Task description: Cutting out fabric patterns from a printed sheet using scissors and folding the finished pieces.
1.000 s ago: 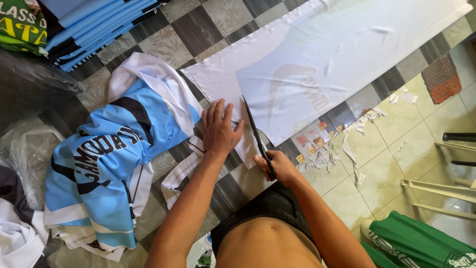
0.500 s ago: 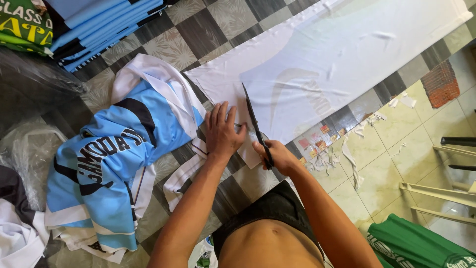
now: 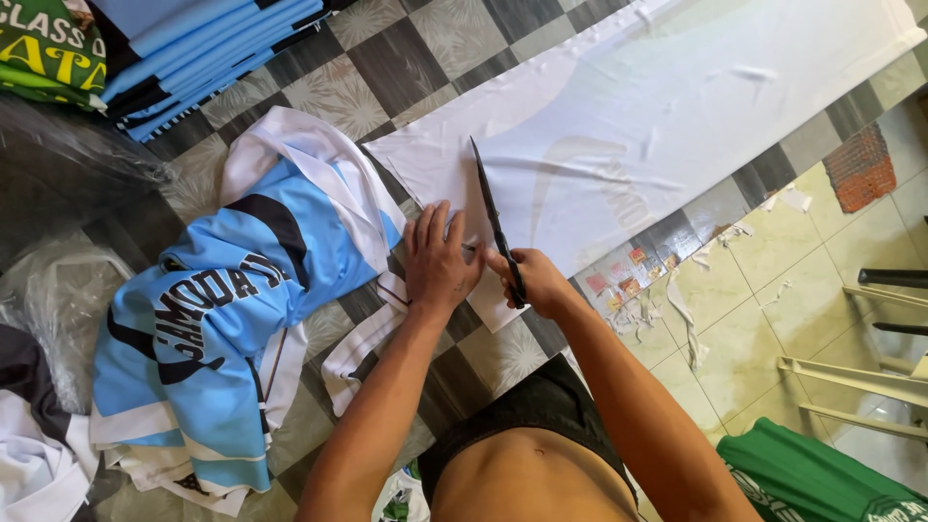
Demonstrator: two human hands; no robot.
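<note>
Seen from above, a person kneels on a checkered tile floor (image 3: 406, 58). The left hand (image 3: 440, 259), fingers spread open, presses flat on the near edge of a long white fabric sheet (image 3: 667, 126) stretching to the upper right of the frame. The right hand (image 3: 536, 280) grips black scissors (image 3: 495, 220), blades apparently closed, pointing up across the sheet. Blue and white jerseys (image 3: 222, 309) lie at left.
</note>
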